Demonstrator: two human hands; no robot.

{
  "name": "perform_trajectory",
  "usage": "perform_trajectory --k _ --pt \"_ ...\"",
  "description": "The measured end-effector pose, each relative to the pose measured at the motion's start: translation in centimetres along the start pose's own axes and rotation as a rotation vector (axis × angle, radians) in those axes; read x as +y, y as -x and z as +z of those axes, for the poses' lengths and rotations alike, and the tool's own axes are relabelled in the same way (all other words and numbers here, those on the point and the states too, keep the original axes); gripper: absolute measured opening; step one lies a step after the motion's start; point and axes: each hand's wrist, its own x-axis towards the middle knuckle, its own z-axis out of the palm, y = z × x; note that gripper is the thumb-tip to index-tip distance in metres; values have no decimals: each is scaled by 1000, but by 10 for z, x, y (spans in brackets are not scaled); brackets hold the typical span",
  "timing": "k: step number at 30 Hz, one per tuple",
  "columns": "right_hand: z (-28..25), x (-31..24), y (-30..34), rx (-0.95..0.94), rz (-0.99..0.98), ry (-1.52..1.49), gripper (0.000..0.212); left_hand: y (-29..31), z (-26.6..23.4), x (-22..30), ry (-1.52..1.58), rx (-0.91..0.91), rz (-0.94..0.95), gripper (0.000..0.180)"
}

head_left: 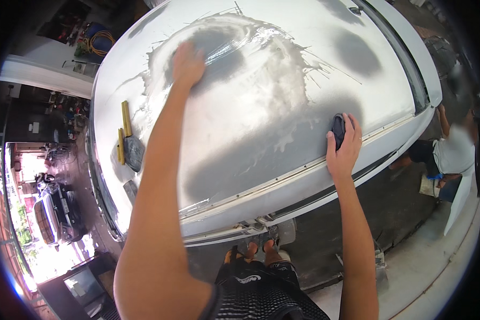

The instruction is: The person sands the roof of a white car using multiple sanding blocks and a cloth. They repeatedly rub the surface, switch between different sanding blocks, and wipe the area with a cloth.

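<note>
A white car roof with grey patches lies in front of me, wet and streaked with milky liquid in its middle. Against a grey patch at the far left of the wet area is my left hand. Motion smears its fingers, and whether anything is under them is hidden. Near the roof's close edge, on the right, my right hand is closed around a dark, rounded pad, which may be a sponge or sanding block. This pad rests against the grey surface beside the edge trim.
Two yellow strips and a dark flat piece lie on the roof at left. Another person crouches at the right beside a white panel. A parked vehicle stands at far left.
</note>
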Motion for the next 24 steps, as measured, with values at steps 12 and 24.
perform_trajectory --k 12,24 --pt "-5 3 1 -10 10 14 59 34 -3 -91 -111 -83 -72 69" --pt "-16 18 8 -2 55 42 58 42 33 129 67 -271 576 66"
